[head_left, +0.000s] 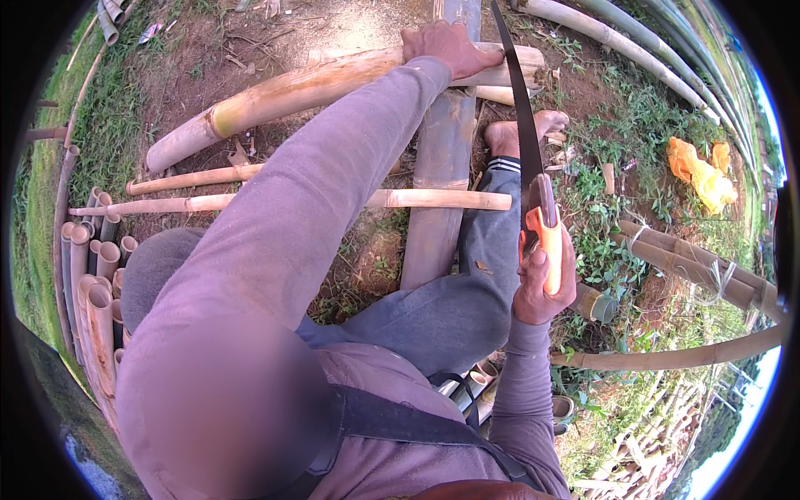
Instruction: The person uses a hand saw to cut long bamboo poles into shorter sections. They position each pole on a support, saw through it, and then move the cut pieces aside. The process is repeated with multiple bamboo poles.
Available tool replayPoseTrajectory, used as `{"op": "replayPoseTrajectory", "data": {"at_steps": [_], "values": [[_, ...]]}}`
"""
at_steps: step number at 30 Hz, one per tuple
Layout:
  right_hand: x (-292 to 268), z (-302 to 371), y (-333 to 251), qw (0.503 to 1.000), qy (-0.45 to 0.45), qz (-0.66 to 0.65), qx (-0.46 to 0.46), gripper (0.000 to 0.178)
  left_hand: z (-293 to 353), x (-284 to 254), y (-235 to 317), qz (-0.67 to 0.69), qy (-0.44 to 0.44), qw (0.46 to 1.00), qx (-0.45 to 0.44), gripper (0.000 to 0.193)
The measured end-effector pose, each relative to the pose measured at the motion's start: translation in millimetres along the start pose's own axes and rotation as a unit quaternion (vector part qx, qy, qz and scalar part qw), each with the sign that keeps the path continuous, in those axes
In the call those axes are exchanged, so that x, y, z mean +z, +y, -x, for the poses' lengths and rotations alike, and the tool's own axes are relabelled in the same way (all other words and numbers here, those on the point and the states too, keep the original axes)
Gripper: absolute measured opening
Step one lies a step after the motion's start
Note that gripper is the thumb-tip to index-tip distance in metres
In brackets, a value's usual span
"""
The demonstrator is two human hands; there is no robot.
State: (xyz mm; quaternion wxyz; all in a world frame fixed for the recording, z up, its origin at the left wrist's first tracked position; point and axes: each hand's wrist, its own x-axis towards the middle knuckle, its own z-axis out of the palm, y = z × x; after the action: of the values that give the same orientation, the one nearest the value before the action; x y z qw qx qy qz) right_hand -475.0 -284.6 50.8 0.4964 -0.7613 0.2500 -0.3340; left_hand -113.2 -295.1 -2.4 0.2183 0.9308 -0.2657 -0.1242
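A thick bamboo pole (308, 90) lies crosswise over a wide bamboo beam (435, 158). My left hand (450, 50) is clamped on this pole near its right end, thumb pointing right. In my right hand (546, 283) is a handsaw (527, 137), held by its orange handle. The long dark blade points away from me and passes across the pole just right of my left thumb. I cannot tell whether its teeth have entered the bamboo. Under my left arm, a thin bamboo stick (450, 199) also crosses the beam.
Below the beam's right side is my bare foot (521, 133). Upright cut bamboo pieces (102, 312) stand at left. To the right lie tied bamboo poles (700, 265), an orange-yellow plastic bag (702, 173) and a curved pole (667, 358). Long poles (617, 37) stretch along the far right.
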Motion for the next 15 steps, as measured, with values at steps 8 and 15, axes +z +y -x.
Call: {"op": "replayPoseTrajectory", "data": {"at_steps": [8, 15], "values": [[38.7, -74.7, 20.8, 0.992, 0.037, 0.094, -0.077, 0.042, 3.7, -1.1, 5.7, 0.004, 0.002, 1.0, 0.016, 0.099], [-7.4, 7.9, 4.9, 1.0, 0.02, -0.011, 0.014, 0.043, 6.3, -0.3, 1.0, -0.012, 0.022, 0.999, 0.022, 0.1]]}}
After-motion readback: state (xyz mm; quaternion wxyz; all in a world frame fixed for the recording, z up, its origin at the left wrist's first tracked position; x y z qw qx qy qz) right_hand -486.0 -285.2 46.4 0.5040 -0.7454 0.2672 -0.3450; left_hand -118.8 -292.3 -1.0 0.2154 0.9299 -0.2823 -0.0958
